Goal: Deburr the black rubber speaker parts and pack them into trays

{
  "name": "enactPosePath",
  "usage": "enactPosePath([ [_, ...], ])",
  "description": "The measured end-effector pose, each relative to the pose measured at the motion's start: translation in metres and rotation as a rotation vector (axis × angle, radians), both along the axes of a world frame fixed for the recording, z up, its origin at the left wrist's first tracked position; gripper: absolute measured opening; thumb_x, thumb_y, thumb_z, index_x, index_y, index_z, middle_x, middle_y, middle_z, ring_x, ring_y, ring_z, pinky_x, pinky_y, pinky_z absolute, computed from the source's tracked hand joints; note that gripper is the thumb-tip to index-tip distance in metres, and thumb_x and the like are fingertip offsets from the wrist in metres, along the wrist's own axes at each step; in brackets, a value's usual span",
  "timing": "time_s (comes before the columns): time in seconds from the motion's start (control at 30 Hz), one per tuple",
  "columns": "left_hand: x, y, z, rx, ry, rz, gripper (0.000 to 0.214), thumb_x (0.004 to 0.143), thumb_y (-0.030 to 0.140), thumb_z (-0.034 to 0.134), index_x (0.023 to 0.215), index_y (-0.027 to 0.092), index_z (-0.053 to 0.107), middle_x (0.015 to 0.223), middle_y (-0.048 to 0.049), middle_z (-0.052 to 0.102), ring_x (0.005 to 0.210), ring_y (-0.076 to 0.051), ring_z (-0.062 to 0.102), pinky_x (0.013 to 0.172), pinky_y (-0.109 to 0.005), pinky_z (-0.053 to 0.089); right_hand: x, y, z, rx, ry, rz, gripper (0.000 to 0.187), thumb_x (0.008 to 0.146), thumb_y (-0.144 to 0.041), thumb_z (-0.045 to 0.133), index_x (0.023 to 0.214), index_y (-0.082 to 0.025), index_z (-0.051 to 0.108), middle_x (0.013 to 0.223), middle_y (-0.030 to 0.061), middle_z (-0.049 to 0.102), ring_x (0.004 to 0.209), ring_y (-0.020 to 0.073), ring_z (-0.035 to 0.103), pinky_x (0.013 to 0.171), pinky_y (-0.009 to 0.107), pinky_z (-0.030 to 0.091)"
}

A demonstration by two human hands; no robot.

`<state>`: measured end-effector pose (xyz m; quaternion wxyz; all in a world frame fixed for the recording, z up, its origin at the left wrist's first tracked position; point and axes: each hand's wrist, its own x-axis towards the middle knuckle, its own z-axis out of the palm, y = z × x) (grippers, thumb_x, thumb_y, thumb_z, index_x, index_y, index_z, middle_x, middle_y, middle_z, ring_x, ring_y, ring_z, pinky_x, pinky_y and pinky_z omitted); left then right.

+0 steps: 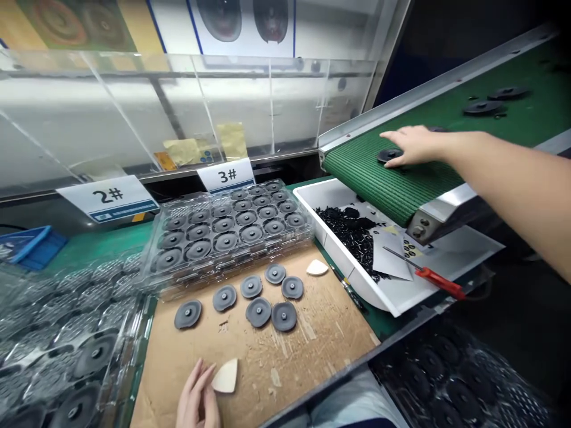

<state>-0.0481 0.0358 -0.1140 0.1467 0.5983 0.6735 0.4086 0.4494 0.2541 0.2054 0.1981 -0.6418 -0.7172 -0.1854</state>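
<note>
My right hand lies palm down on the green ribbed conveyor belt, its fingers and thumb around a dark rubber disc. Further up the belt sit several similar discs. At the bottom, my left hand pinches a cream wedge-shaped piece over a scarred cardboard sheet. Several grey discs lie on that sheet, beyond my left hand. A similar cream piece rests near the sheet's far edge.
A clear tray of seated discs stands behind the cardboard, below the labels 2# and 3#. A white bin under the belt holds black scraps and a red-handled tool. Stacked clear trays fill the left.
</note>
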Motion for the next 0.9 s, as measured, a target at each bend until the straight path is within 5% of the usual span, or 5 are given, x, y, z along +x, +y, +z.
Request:
enactPosePath([
  [0.17,0.005,-0.001,0.01,-0.081,-0.25,0.079,0.022,0.08,0.032,0.052,0.092,0.02,0.066,0.124,-0.013,0.059,0.118,-0.031,0.052,0.106,-0.051,0.033,-0.021,-0.014,0.007,0.027,-0.027,0.001,0.067,0.071,-0.039,0.02,0.051,0.012,0.059,0.121,0.0229,0.05,0.11,0.0302,0.046,0.047,0.018,0.032],
  [0.27,0.021,-0.009,0.027,-0.086,-0.391,0.151,0.023,0.082,0.037,0.053,0.094,0.02,0.064,0.125,-0.011,0.058,0.121,-0.028,0.05,0.107,-0.048,0.033,-0.067,-0.049,0.005,0.023,-0.053,0.088,0.062,0.069,-0.048,0.031,0.064,0.001,0.07,0.129,0.0132,0.049,0.115,0.0318,0.045,0.063,0.025,0.039],
  [0.47,0.083,-0.031,0.073,-0.32,-1.249,-0.085,0.056,0.062,0.045,0.077,0.111,0.025,0.059,0.113,-0.0116,0.067,0.109,-0.029,0.06,0.096,-0.042,0.046,-0.188,-0.16,-0.102,-0.425,0.267,0.782,0.067,0.069,-0.05,0.069,0.128,-0.023,0.055,0.117,0.0096,0.064,0.109,0.0257,0.06,0.093,0.036,0.046],
  [0.63,0.094,-0.033,0.082,-0.544,-1.599,-0.362,0.077,0.044,0.042,0.086,0.115,0.029,0.06,0.116,-0.0135,0.065,0.106,-0.032,0.062,0.091,-0.042,0.048,-0.243,-0.223,-0.204,-0.696,0.776,0.743,0.089,0.062,-0.05,0.077,0.138,-0.025,0.039,0.126,0.013,0.056,0.118,0.0274,0.053,0.097,0.038,0.047],
  [0.9,0.051,-0.038,0.076,-0.692,-1.657,-0.259,0.073,0.049,0.043,0.084,0.116,0.026,0.06,0.123,-0.0142,0.06,0.11,-0.034,0.059,0.093,-0.043,0.045,-0.293,-0.234,-0.222,-0.795,0.842,0.63,0.084,0.065,-0.044,0.077,0.136,-0.022,0.039,0.124,0.0141,0.056,0.116,0.0277,0.052,0.094,0.039,0.048],
])
